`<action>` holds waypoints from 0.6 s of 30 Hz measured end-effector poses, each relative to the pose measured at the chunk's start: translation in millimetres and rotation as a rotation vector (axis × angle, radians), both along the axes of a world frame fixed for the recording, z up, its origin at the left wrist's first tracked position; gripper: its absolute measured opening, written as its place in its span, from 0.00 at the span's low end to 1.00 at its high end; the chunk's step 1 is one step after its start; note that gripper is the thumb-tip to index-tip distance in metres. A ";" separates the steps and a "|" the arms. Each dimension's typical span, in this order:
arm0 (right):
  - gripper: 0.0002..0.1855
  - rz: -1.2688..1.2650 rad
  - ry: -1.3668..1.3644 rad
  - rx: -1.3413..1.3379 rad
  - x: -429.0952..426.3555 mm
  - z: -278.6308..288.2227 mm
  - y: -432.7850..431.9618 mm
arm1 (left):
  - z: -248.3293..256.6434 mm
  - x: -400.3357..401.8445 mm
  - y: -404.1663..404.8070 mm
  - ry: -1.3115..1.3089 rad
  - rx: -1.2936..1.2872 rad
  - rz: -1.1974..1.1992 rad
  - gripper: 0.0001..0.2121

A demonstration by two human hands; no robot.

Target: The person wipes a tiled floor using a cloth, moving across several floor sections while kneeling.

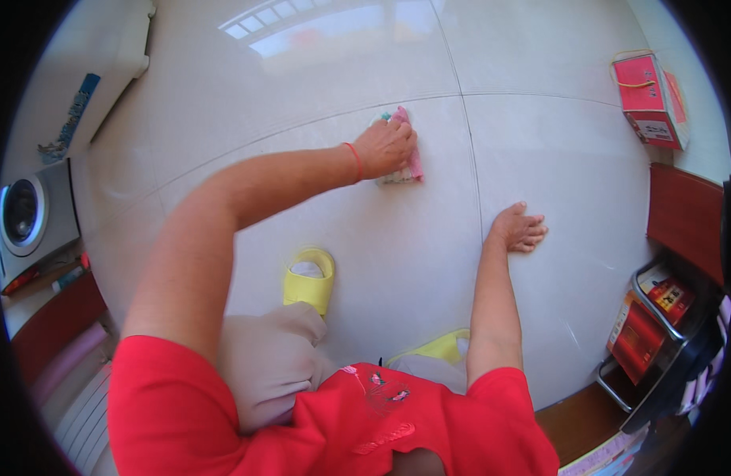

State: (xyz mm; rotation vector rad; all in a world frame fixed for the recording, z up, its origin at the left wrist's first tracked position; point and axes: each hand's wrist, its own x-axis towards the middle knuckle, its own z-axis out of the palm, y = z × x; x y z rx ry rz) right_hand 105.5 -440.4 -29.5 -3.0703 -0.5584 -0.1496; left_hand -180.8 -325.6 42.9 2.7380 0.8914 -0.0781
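Note:
My left hand [388,147], with a red string on its wrist, presses a bunched cloth [415,166] against the pale floor tiles [365,238]. The cloth shows pink, whitish and green parts; the hand covers much of it. To the right and nearer my body, my right hand [521,229] rests on the floor with its fingers spread and holds nothing. A dark joint line between tiles runs between the two hands.
Yellow slippers [309,285] are on my feet. A red gift box [648,98] with a cord handle stands far right. Nearer are a metal-framed chair or rack [657,303] and red boxes [636,339]. A silver appliance with a round front [23,214] is at left.

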 end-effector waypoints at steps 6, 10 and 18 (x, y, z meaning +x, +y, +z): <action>0.33 0.001 0.003 -0.048 2.0 3.8 -2.7 | -30.5 2.6 -7.9 -0.178 -0.027 -0.009 0.06; 0.33 0.025 -0.040 -0.063 -1.8 1.8 -2.2 | -32.5 10.0 10.7 -0.288 0.070 -0.014 0.05; 0.34 0.042 -0.049 -0.070 1.1 0.5 -2.6 | -38.4 -33.1 107.1 -0.180 0.420 0.265 0.04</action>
